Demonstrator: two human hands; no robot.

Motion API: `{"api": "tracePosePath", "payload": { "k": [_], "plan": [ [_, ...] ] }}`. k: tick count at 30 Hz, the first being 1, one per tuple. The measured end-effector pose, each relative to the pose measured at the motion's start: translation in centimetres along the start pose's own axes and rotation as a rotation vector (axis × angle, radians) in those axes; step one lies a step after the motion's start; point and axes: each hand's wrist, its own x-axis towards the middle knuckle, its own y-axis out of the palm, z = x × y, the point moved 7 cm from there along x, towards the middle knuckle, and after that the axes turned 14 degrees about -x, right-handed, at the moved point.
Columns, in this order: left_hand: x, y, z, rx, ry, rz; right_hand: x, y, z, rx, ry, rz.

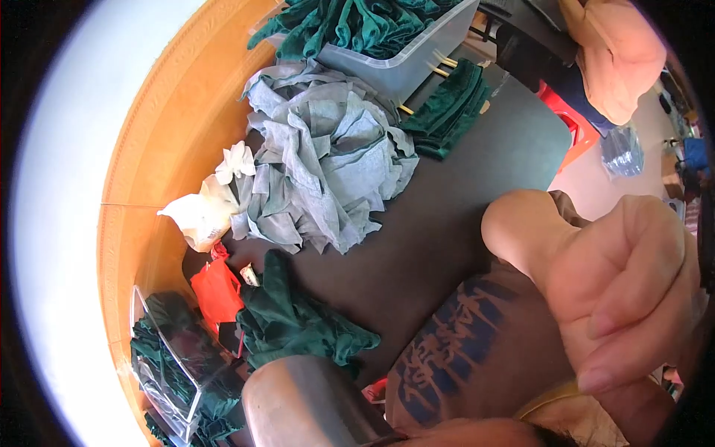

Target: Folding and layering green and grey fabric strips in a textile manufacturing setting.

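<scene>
My right hand point(633, 290) is raised close in front of me at the right, its fingers curled inward. Whether anything is inside them is hidden. Only a rounded, blurred part, seemingly my left arm point(313, 406), shows at the lower edge; my left hand is out of the picture. Beyond that arm, a crumpled dark green velvet cloth point(298, 324) lies on the dark tabletop point(477, 190). A large heap of grey cloth pieces point(328, 156) is spread farther back. Neither cloth is being touched by a hand that I can see.
A clear plastic bin point(395, 71) overflows with green velvet pieces. Beside it lies a folded green stack point(450, 108). A red bag point(217, 290), white crumpled plastic point(201, 216) and a white-framed holder point(167, 357) line the left. Another person's arm point(618, 59) and a red stool point(573, 127) are far right.
</scene>
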Motion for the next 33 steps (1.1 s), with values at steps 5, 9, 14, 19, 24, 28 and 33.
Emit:
{"api": "tracePosePath", "payload": {
  "k": [5, 9, 14, 19, 24, 28, 33],
  "plan": [
    [-0.1, -0.3, 0.4, -0.026, -0.019, 0.011, -0.1, -0.1, 0.3, 0.033, -0.006, 0.014],
    [-0.3, -0.4, 0.8, -0.05, -0.029, 0.014, 0.1, -0.4, 0.7, 0.067, -0.013, 0.025],
    [0.5, 0.2, 1.1, -0.08, -0.046, 0.045, 0.4, -0.8, 1.0, 0.085, -0.026, 0.028],
    [0.9, 0.4, 1.2, -0.109, -0.046, 0.065, 0.7, -0.9, 1.3, 0.122, -0.045, 0.027],
    [1.4, 0.5, 1.2, -0.134, -0.048, 0.084, 0.7, -1.0, 1.6, 0.158, -0.06, 0.024],
    [1.6, 0.5, 1.2, -0.15, -0.049, 0.095, 1.0, -0.8, 2.7, 0.192, -0.068, 0.021],
    [1.7, 1.1, 0.8, -0.175, -0.051, 0.114, 1.1, -0.8, 2.3, 0.154, -0.058, 0.025]
  ]
}}
